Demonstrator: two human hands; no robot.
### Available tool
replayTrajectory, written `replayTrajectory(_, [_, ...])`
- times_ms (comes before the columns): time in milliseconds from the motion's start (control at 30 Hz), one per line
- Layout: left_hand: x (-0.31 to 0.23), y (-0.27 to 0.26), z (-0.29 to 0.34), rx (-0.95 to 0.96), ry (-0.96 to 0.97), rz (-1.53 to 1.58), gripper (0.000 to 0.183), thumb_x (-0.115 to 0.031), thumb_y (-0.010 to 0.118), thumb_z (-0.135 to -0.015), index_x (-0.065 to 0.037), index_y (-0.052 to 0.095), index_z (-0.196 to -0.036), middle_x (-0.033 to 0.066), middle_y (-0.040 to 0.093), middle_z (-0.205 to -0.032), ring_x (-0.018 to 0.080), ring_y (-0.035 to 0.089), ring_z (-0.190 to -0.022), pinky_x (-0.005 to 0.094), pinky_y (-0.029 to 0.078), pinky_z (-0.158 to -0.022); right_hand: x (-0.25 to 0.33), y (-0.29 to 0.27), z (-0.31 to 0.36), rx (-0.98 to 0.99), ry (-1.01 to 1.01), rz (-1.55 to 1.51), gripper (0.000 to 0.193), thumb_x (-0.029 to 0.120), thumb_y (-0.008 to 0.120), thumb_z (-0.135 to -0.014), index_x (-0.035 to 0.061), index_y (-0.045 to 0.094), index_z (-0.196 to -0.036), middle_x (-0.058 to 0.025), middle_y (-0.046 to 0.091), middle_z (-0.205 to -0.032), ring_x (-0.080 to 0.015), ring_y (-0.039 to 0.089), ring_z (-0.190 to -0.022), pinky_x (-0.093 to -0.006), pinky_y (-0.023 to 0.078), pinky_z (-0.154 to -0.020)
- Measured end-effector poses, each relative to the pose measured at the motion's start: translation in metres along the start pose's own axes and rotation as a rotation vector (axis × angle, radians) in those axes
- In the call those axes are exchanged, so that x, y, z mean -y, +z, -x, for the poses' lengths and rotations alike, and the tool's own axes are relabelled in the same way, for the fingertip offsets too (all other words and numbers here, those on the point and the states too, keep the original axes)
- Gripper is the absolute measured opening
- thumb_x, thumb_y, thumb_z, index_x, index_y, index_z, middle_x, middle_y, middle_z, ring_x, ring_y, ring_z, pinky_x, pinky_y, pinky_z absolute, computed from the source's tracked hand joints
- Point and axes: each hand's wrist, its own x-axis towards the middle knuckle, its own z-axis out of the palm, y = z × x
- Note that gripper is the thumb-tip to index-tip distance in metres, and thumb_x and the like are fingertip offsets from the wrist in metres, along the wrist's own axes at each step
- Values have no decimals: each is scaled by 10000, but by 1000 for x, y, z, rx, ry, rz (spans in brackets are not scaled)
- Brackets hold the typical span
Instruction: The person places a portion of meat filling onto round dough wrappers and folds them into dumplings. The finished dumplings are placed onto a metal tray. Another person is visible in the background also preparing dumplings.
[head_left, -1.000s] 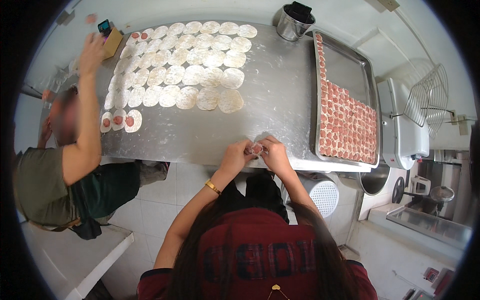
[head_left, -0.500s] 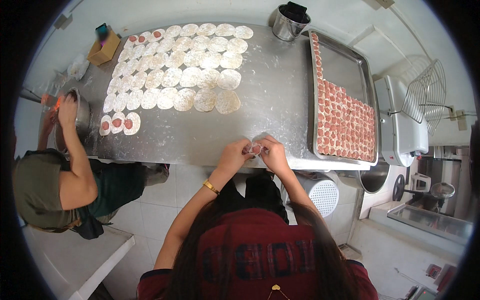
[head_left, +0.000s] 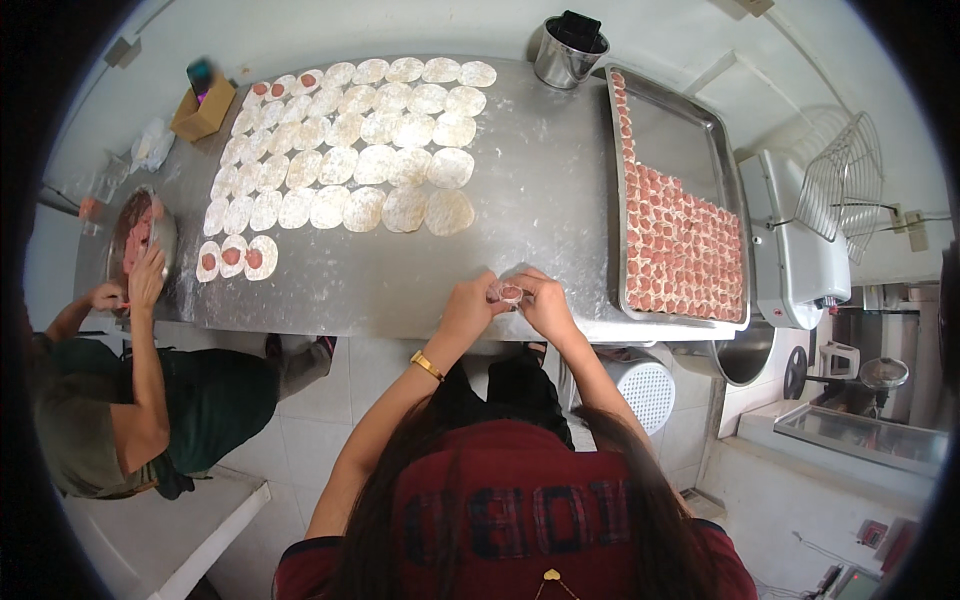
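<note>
Low in the middle of the frame, at the near edge of the steel table (head_left: 540, 200), the left hand (head_left: 468, 308) and the right hand (head_left: 546, 304) face each other with fingers curled in to a pinch, the gap between them small. Between their fingertips they hold the half-formed dumpling (head_left: 510, 294), its pink filling showing inside the pale wrapper. Exactly which fingers press on it is too small to tell.

The step in hand looks like gathering the wrapper's edge around the filling, with the 2 hands sharing the work. The next move probably calls for a few more light pinches around the rim, firm enough to set the folds without squeezing the meat out; after that, a place in the tray (head_left: 680, 120) at the right of the frame, where finished dumplings (head_left: 685, 250) stand in close rows and bare metal shows in the upper part.

At the upper left, flat wrappers (head_left: 330, 207) lie in rows. 3 filled wrappers (head_left: 232, 257) sit at the lower left of the table, and 3 more near its upper left corner. At the far left, a co-worker's hand (head_left: 148, 275) is at the bowl (head_left: 170, 240) of pink filling.
</note>
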Motion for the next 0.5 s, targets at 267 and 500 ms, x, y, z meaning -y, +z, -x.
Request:
replayTrajectory(267, [7,0,3,-36,107,18,293,-46,771,-693,0,603,-928,161,653,-799,261,678,-721,335,532,-641,2,5,7,1,205,77,442,-120,601,-631,19,640,-1049,-174,610,-964,-360,613,-879,-395,503,-753])
replayTrajectory(500, [3,2,2,-151,166,56,284,-54,772,-693,-7,605,-917,159,652,-807,273,673,-717,339,527,-633,2,7,7,-162,44,85,362,-115,612,-631,12,672,-965,-154,617,-942,-365,613,-888,-401,506,-754])
